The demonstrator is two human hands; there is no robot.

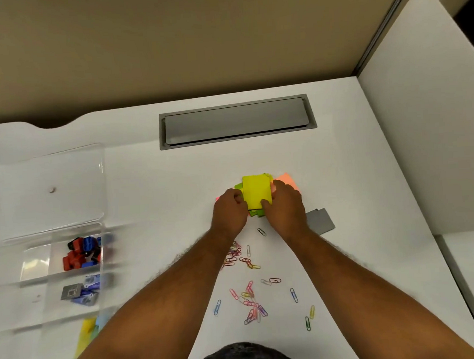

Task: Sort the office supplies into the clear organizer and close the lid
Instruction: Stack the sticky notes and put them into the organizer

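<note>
My left hand [229,211] and my right hand [286,208] both grip a stack of yellow and green sticky notes [256,192] at the middle of the white desk [174,177]. An orange sticky note [287,180] lies just behind my right hand. Several coloured paper clips [251,297] are scattered on the desk between my forearms. The clear organizer [50,274] sits at the left with its lid [50,188] swung open behind it. It holds red, blue and black binder clips [82,252] in one compartment and small blue packets [84,292] in another.
A grey cable hatch [236,121] is set into the desk behind the notes. Grey cards [320,220] lie to the right of my right hand. More yellow and blue sticky notes [89,330] show at the organizer's near end. A white partition [427,126] bounds the right.
</note>
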